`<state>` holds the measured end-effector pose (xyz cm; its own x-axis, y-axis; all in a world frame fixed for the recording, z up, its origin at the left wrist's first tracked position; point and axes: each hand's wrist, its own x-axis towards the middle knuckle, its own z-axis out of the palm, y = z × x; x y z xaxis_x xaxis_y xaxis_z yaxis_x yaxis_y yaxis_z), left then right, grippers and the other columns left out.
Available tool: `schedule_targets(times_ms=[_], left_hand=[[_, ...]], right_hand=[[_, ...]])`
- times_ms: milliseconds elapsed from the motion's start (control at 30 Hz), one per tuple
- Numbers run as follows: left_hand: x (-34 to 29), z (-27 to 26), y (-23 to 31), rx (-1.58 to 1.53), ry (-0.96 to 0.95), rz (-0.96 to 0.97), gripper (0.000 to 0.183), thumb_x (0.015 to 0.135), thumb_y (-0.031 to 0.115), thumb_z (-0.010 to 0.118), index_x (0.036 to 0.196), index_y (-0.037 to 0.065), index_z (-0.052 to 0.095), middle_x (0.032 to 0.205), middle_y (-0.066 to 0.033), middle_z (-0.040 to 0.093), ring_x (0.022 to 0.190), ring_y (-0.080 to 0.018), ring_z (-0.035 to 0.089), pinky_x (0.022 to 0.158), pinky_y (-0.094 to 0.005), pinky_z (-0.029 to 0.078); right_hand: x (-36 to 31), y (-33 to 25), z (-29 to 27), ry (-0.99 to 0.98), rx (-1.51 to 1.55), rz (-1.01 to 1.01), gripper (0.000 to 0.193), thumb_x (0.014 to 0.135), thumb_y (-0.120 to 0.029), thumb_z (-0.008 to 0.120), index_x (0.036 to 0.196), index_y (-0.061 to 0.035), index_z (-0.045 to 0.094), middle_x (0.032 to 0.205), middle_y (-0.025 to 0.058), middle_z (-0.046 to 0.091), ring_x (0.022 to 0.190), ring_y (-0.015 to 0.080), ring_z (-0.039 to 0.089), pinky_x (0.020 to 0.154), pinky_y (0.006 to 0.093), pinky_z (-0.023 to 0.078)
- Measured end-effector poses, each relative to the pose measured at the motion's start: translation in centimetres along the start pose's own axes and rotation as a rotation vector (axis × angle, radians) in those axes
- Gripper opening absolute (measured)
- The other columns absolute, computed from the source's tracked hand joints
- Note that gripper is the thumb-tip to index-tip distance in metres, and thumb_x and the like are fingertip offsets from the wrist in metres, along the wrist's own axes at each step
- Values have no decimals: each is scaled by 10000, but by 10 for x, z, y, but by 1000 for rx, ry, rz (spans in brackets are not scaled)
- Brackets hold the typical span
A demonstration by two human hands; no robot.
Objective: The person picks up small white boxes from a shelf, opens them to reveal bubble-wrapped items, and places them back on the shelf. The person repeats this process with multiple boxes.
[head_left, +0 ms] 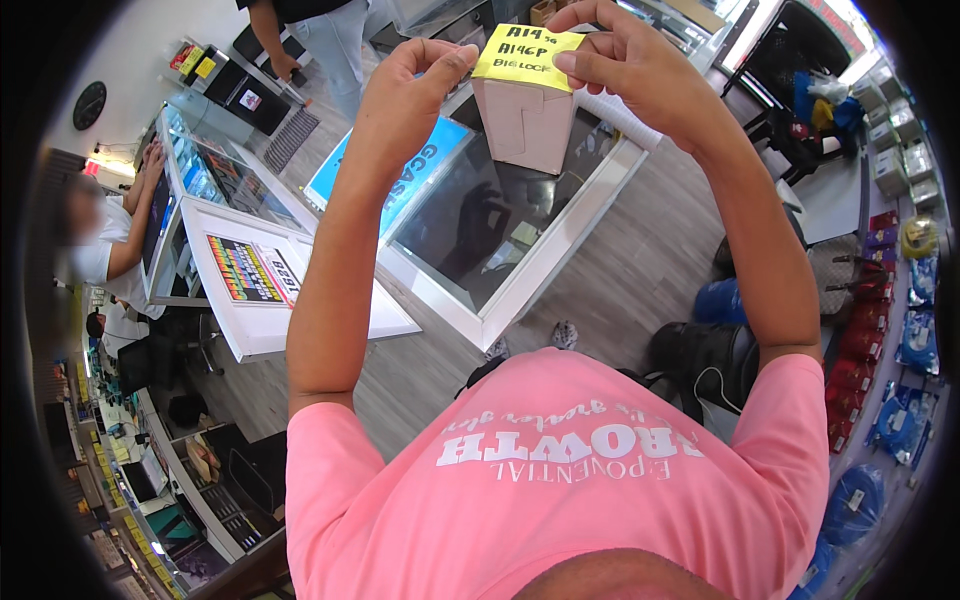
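head view: on my remote feed, a pale cardboard box (525,125) stands upright on the glass of a white-framed counter (565,235), toward its far end, well away from the near corner. a yellow label (530,62) with black hand lettering lies over the box's top.

left hand (405,95): thumb and forefinger drawn together at the label's left edge; i can't tell whether the edge is caught between them.

right hand (655,70): fingers bent, forefinger arched clear of the thumb, thumb overlapping the label's right edge; i can't tell if it grips.

a blue sign (445,140) runs along the counter's left edge. beyond that edge i note a white panel (375,320) bearing a printed sheet (252,270), then a seated co-worker (95,240) at a second counter. a standing person (335,50) is past the far left corner. blue packets (905,420) hang far off to the right.
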<state>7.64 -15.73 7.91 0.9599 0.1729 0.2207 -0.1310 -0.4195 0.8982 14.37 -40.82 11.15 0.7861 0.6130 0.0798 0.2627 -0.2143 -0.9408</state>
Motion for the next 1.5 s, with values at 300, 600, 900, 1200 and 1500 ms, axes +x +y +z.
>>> schedule_targets(times_ms=[300, 600, 900, 1200, 1500], left_hand=[[20, 1, -15, -4, -128, -29, 361, 995, 436, 699, 1058, 84, 744, 1054, -50, 743, 1002, -104, 643, 942, -287, 504], [27, -6, -21, -64, -213, -20, 328, 1005, 412, 682, 1062, 94, 744, 1071, -45, 740, 1024, -111, 659, 950, -302, 516], [28, -7, -20, -78, -217, 24, 382, 983, 402, 726, 1011, 22, 703, 947, -51, 714, 880, -107, 658, 794, -274, 547], [26, -9, -20, -31, -235, -9, 361, 983, 423, 704, 1024, 66, 734, 1047, -53, 728, 992, -98, 652, 887, -281, 549], [25, -8, -23, -87, -230, 27, 389, 977, 390, 715, 1041, 7, 694, 950, -76, 718, 900, -149, 705, 824, -287, 561]], right_hand=[[5, 7, -5, -44, -75, 74, 328, 987, -72, 643, 1270, -60, 478, 780, -17, 609, 657, 66, 523, 570, 239, 390], [9, -1, 2, -24, -92, 101, 295, 981, -83, 665, 1222, -48, 499, 758, -18, 604, 643, 61, 513, 565, 233, 382], [11, -6, 3, -33, -157, 103, 290, 972, -82, 679, 1201, -31, 508, 753, -21, 599, 663, 59, 524, 585, 231, 397], [8, -13, 6, -11, -200, 143, 319, 975, -99, 685, 1228, -30, 504, 772, -24, 588, 659, 54, 492, 580, 234, 373], [6, -17, 4, -73, -195, 154, 344, 974, -130, 696, 1238, -35, 497, 749, -43, 530, 672, 63, 451, 620, 238, 360]])
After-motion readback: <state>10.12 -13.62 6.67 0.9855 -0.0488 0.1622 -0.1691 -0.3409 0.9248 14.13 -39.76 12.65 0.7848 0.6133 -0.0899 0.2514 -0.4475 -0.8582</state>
